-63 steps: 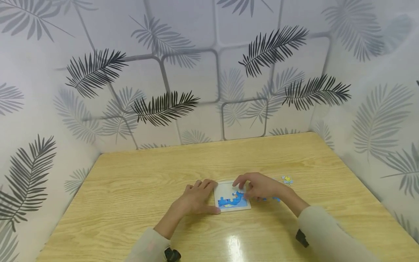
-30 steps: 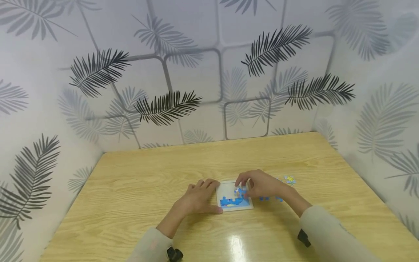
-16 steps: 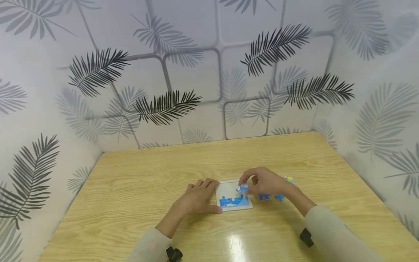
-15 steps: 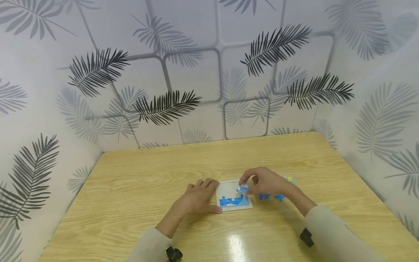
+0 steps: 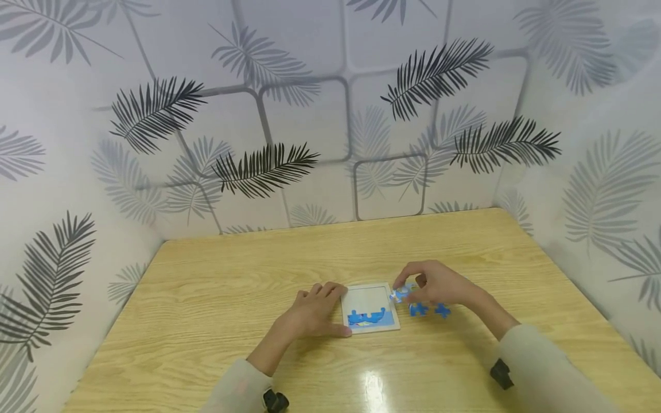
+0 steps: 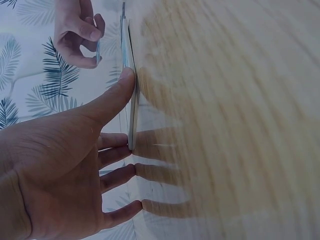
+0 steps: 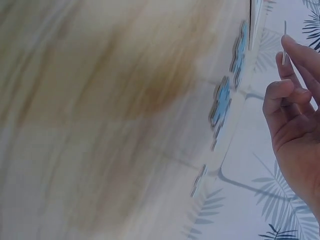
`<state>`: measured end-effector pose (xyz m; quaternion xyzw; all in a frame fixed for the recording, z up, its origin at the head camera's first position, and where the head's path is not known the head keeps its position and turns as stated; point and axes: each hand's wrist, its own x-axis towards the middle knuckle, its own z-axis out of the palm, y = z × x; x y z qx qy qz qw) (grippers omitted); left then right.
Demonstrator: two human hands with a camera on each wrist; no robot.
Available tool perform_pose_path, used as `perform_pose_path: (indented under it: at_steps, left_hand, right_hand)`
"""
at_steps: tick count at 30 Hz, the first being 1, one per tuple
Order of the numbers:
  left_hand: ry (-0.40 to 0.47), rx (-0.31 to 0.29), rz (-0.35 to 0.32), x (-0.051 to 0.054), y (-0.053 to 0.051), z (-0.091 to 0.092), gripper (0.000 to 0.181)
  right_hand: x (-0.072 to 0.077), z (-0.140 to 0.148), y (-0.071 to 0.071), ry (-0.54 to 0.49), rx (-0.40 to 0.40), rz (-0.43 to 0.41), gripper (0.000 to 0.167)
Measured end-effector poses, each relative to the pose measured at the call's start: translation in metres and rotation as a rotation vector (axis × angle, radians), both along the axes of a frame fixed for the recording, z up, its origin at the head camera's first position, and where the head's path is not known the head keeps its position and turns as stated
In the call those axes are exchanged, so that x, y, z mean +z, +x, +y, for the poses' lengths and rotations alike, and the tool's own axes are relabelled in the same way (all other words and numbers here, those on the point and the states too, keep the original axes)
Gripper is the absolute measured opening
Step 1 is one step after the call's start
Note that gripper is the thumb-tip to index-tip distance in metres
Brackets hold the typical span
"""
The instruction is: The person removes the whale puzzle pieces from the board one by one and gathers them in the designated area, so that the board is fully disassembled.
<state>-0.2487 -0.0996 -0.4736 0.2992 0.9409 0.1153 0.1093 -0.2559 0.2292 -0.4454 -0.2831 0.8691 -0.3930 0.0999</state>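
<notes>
The white-framed puzzle tray (image 5: 369,330) lies on the wooden table, with blue pieces (image 5: 369,318) joined along its lower part and its upper part bare. My left hand (image 5: 312,314) holds the tray's left edge, thumb at the near corner and fingers spread at the far one. In the left wrist view the left thumb (image 6: 112,102) rests on the tray's edge. Just right of the tray, my right hand (image 5: 439,284) pinches a blue and white puzzle piece (image 5: 399,295) between thumb and fingers. The right wrist view shows that piece (image 7: 285,42) edge-on, held above the table.
Loose blue pieces (image 5: 418,310) lie right of the tray, below the right hand, with another one (image 5: 442,310) beside them. More pieces are partly hidden by that hand. The wooden table (image 5: 232,275) ends at a wall (image 5: 304,189) with a leaf pattern.
My right hand has moved right from over the tray, carrying the pinched piece away from the blue pieces there. It now covers the sun piece. The left hand stays in place.
</notes>
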Motion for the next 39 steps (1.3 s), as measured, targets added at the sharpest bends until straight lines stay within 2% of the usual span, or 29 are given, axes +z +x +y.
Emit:
perform_pose_path:
  at_steps: [5, 9, 16, 20, 27, 32, 39]
  left_hand:
    - [0.0, 0.003, 0.004, 0.001, 0.0, 0.001, 0.093]
    - [-0.007, 0.004, 0.001, 0.004, 0.002, 0.002, 0.092]
    - [0.003, -0.008, -0.022, 0.02, 0.009, 0.003, 0.088]
    - [0.003, -0.007, -0.026, 0.023, 0.011, 0.003, 0.088]
    - [-0.003, -0.001, -0.018, 0.024, 0.012, 0.003, 0.088]
    - [-0.003, -0.003, -0.018, 0.023, 0.012, 0.004, 0.088]
    - [-0.011, 0.005, -0.018, 0.019, 0.01, 0.004, 0.088]
  right_hand:
    - [0.001, 0.013, 0.001, 0.009, -0.029, 0.001, 0.026]
    - [-0.001, 0.023, 0.0, 0.014, -0.06, -0.033, 0.026]
    - [-0.003, 0.039, 0.002, 0.0, -0.069, -0.053, 0.027]
    - [-0.003, 0.049, 0.003, -0.009, -0.064, -0.042, 0.028]
    - [-0.005, 0.067, 0.004, -0.015, -0.069, -0.015, 0.025]
    - [-0.006, 0.079, 0.009, 0.007, -0.089, 0.018, 0.026]
    - [-0.005, 0.091, 0.017, 0.009, -0.104, 0.022, 0.025]
